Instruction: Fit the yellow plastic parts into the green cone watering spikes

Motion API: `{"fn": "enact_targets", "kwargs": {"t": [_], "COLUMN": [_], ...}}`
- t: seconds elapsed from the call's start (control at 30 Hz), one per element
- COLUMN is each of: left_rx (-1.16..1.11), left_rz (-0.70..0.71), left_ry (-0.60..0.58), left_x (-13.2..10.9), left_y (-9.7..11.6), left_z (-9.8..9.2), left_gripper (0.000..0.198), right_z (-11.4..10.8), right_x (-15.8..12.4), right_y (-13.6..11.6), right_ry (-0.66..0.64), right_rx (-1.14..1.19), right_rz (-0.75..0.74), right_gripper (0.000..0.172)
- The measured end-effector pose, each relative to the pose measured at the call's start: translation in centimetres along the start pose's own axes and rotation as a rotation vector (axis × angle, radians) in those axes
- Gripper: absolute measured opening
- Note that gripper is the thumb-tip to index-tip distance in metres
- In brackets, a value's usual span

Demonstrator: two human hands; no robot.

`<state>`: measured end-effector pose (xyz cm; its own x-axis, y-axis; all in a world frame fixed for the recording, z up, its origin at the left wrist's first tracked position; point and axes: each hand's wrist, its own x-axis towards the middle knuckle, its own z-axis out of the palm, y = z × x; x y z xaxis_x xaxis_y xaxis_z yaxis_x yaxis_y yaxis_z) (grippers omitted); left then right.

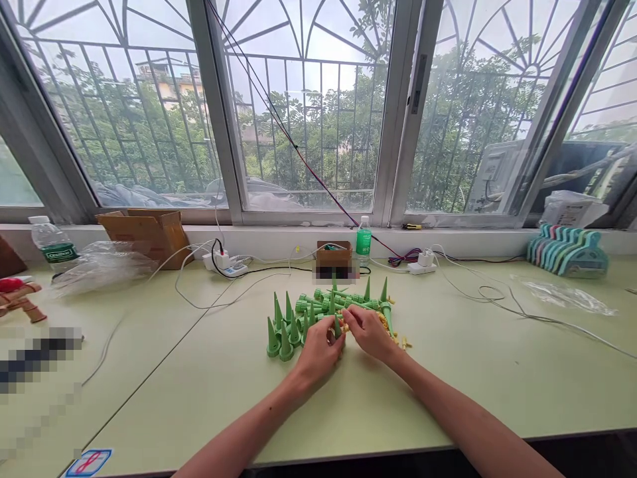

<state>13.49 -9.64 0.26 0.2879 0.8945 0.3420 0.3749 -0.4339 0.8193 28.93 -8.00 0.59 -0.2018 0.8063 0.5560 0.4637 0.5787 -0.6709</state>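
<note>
A heap of green cone-shaped plastic spikes point(343, 302) lies on the pale green table point(209, 385), with several standing upright in a cluster point(283, 330) at its left. Small yellow pieces point(404, 343) lie scattered at the heap's right. My left hand point(318, 352) is closed around one green spike point(337, 326), held upright. My right hand point(369, 332) meets it at the spike, fingertips pinched together on something too small to make out.
Along the window sill stand a cardboard box point(149, 234), a small brown box point(334, 255), a green bottle point(363, 239), a clear bottle point(54, 244), power strips point(226, 264) with trailing white cables, plastic bags, and a rack of teal parts point(567, 251) at the right.
</note>
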Motion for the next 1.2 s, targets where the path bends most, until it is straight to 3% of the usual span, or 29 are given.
{"fn": "enact_targets", "kwargs": {"t": [0.47,0.8,1.2], "left_rx": [-0.228,0.038,0.098], "left_rz": [-0.051,0.038,0.086], "left_ry": [-0.081,0.013,0.029], "left_x": [0.00,0.06,-0.16], "left_y": [-0.19,0.12,0.63], "left_z": [0.19,0.01,-0.12], "left_gripper": [0.015,0.018,0.022], "right_z": [0.05,0.02,-0.22], "right_x": [-0.41,-0.29,-0.38], "right_y": [0.20,-0.29,-0.29], "right_ry": [-0.109,-0.091,-0.050], "right_rx": [0.003,-0.003,-0.068], "right_rz": [-0.057,-0.061,-0.092], "right_gripper": [0.027,0.036,0.035]}}
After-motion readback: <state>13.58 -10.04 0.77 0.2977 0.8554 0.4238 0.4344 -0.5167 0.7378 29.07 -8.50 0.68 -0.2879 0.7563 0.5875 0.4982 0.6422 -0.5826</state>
